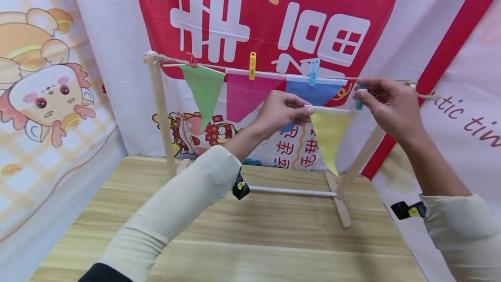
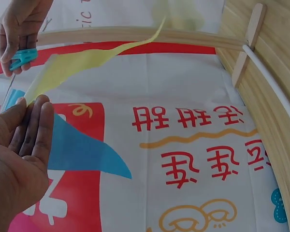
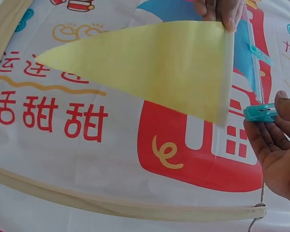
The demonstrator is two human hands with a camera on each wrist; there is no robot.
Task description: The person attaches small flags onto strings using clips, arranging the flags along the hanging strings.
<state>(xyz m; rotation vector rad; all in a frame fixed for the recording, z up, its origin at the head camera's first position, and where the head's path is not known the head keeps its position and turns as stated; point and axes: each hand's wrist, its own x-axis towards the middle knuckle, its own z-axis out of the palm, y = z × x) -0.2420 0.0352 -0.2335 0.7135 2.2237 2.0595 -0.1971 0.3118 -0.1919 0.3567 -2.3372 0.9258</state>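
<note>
My left hand [image 1: 282, 110] pinches the upper left corner of a yellow triangular pennant [image 1: 332, 134], which hangs point down below the rope [image 1: 270, 72]. To its right, my right hand [image 1: 395, 103] holds a teal clothespin [image 3: 261, 113] between thumb and fingers, close to the rope and apart from the pennant. A green pennant [image 1: 204, 90] under a red clothespin [image 1: 191, 59], a pink pennant [image 1: 250, 95] under a yellow clothespin [image 1: 252, 65] and a blue pennant [image 2: 82, 147] under a light blue clothespin [image 1: 314, 72] hang along the rope. The left hand partly covers the blue pennant in the head view.
The rope is tied between two wooden posts, a left post [image 1: 161, 108] and a right post [image 1: 362, 156]. A white rod [image 1: 291, 191] runs low across the stand. Beneath is a wooden table [image 1: 235, 238]; printed cloth [image 1: 39, 151] hangs around it.
</note>
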